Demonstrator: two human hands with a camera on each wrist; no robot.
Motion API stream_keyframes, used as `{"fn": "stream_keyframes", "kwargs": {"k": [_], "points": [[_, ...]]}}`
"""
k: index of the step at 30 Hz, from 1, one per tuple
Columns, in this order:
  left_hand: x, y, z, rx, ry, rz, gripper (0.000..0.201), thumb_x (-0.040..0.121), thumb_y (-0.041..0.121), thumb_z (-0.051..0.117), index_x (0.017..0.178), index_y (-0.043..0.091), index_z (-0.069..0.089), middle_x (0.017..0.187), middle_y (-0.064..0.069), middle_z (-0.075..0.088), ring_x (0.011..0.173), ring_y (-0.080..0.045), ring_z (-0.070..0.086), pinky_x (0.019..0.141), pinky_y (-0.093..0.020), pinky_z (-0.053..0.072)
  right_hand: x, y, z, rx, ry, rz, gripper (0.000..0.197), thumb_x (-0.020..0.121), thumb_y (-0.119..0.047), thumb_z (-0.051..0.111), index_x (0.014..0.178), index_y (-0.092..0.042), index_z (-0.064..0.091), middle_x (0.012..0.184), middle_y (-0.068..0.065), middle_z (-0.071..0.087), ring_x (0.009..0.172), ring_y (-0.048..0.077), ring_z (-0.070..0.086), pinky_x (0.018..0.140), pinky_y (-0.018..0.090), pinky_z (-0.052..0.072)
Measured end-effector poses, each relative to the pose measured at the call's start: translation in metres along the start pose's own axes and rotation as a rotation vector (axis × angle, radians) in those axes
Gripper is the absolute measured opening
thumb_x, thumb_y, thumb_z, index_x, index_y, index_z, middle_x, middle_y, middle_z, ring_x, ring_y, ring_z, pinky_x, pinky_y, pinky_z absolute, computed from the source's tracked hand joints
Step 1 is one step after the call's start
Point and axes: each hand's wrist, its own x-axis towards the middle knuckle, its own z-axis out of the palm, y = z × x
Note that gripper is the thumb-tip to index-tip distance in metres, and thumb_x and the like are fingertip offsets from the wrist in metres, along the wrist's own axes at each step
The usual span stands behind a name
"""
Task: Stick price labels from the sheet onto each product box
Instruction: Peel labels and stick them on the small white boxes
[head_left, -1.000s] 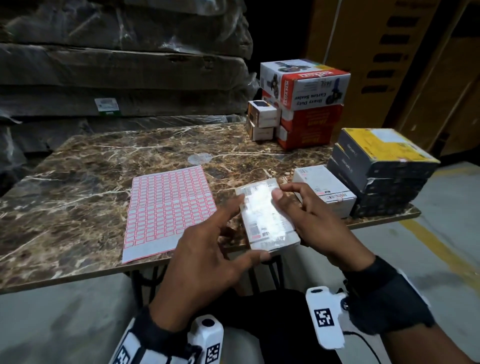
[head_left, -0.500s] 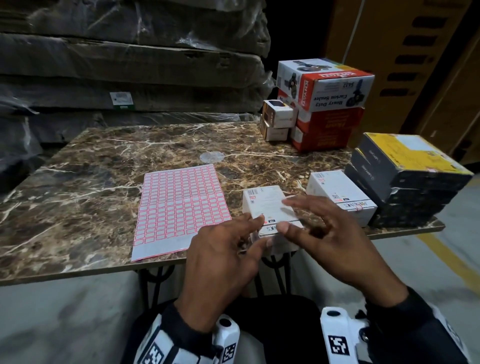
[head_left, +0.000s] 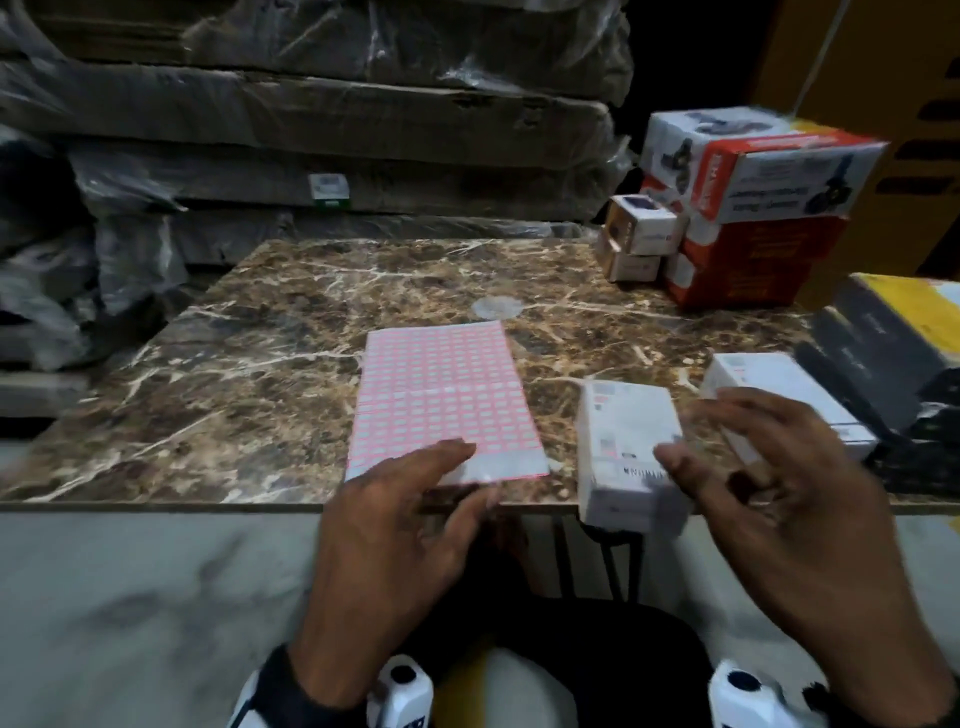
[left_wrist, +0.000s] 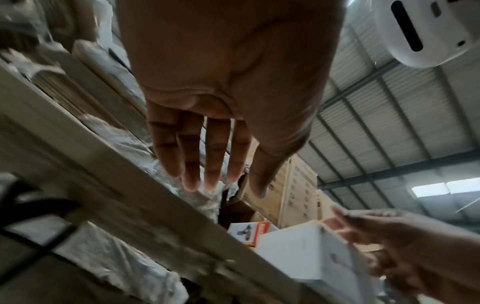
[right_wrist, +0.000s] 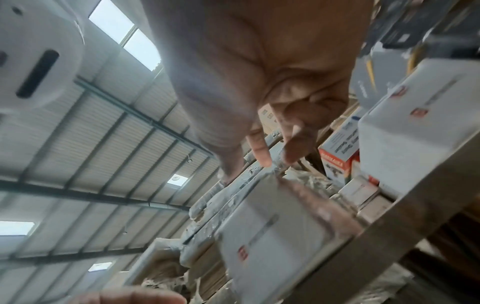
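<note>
A brown marble-patterned tabletop (head_left: 291, 332) stands on a pale grey concrete floor (head_left: 130, 597). Behind it, large flat cartons wrapped in clear plastic (head_left: 311, 130) are piled high in dim light. To the right there are tall yellow-brown cartons (head_left: 883, 62). In the wrist views a corrugated metal roof (left_wrist: 389, 115) with dark steel beams is overhead, and bright skylights (right_wrist: 124, 33) let daylight in.

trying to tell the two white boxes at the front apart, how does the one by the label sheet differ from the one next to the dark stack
The near white box juts over the table edge; the far white box lies fully on the table. The near one sits between the label sheet and the right hand; the far one is partly hidden behind that hand, beside the dark stack. Both are white with small red marks, and neither is gripped.
</note>
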Motion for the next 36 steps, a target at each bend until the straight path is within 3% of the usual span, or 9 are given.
{"fn": "stream_keyframes", "kwargs": {"k": [3,6,11,16,20,26,30,32,36], "points": [[-0.009,-0.021,-0.024,0.161,0.064,-0.067,0.039,0.079,0.038,0.089,0.116,0.029,0.079,0.109,0.011,0.079,0.069,-0.007,0.069,0.073,-0.028,0.06,-0.007,-0.013,0.013,-0.032,0.021,-0.035,0.035,0.086,-0.053,0.075,0.114,-0.033,0.076,0.136,-0.008,0.06,0.107,-0.001,0.057,0.088,0.035,0.054],[-0.016,-0.029,-0.032,0.242,0.071,-0.031,0.041,0.077,0.03,0.092,0.116,0.023,0.079,0.114,0.007,0.078,0.082,-0.012,0.071,0.078,-0.025,0.055,-0.012,-0.013,0.03,0.01,0.004,-0.065,0.039,0.084,-0.052,0.08,0.114,-0.026,0.081,0.133,-0.004,0.065,0.111,0.017,0.069,0.085,0.045,0.062],[-0.012,-0.025,-0.015,0.209,0.004,0.082,0.039,0.082,0.041,0.082,0.117,0.024,0.079,0.122,0.006,0.076,0.117,-0.012,0.07,0.101,-0.032,0.055,-0.008,-0.006,0.032,0.025,-0.084,-0.082,0.042,0.077,-0.051,0.088,0.113,-0.029,0.083,0.13,-0.007,0.07,0.111,0.015,0.071,0.085,0.047,0.064],[0.009,-0.009,0.02,0.254,-0.221,0.168,0.058,0.081,0.054,0.071,0.13,0.024,0.071,0.141,0.0,0.067,0.139,-0.024,0.057,0.109,-0.049,0.051,0.008,0.001,0.016,-0.1,-0.088,-0.041,0.05,0.079,-0.058,0.076,0.118,-0.027,0.081,0.136,-0.004,0.067,0.118,0.018,0.067,0.094,0.046,0.061],[0.009,-0.007,0.041,0.38,-0.34,0.204,0.052,0.08,0.05,0.072,0.128,0.03,0.067,0.145,0.005,0.064,0.144,-0.02,0.051,0.112,-0.049,0.043,-0.008,0.004,0.017,-0.079,0.031,-0.097,0.04,0.086,-0.044,0.083,0.12,-0.022,0.079,0.134,-0.001,0.067,0.115,0.021,0.069,0.087,0.046,0.063],[-0.021,-0.031,0.037,0.299,0.039,0.452,0.016,0.089,0.011,0.074,0.1,0.021,0.079,0.114,0.009,0.078,0.111,-0.017,0.073,0.096,-0.051,0.049,-0.057,-0.005,0.039,0.211,0.123,-0.026,0.011,0.09,-0.021,0.085,0.099,-0.017,0.081,0.112,-0.003,0.074,0.097,0.012,0.073,0.079,0.03,0.059],[-0.04,-0.032,0.027,0.239,0.09,0.47,0.012,0.09,0.007,0.076,0.096,0.016,0.081,0.113,0.007,0.079,0.109,-0.021,0.073,0.092,-0.053,0.05,-0.074,-0.025,0.057,0.426,-0.036,0.256,0.004,0.089,-0.028,0.084,0.087,-0.028,0.081,0.081,-0.014,0.078,0.069,0.002,0.07,0.064,0.01,0.051],[-0.049,-0.031,0.027,0.255,0.072,0.464,0.011,0.092,0.009,0.075,0.098,0.015,0.082,0.115,0.006,0.078,0.111,-0.023,0.073,0.093,-0.051,0.049,-0.078,-0.03,0.07,0.61,-0.202,0.449,0.008,0.088,-0.03,0.084,0.094,-0.025,0.082,0.079,-0.012,0.08,0.061,0.004,0.069,0.058,0.015,0.052],[-0.064,-0.033,0.028,0.281,0.072,0.476,0.013,0.097,0.012,0.07,0.1,0.012,0.082,0.122,0.001,0.076,0.115,-0.029,0.07,0.094,-0.05,0.048,-0.084,-0.03,0.091,0.961,-0.329,0.699,0.033,0.079,-0.03,0.084,0.109,-0.018,0.079,0.096,0.007,0.083,0.07,0.015,0.071,0.053,0.025,0.049]]}}
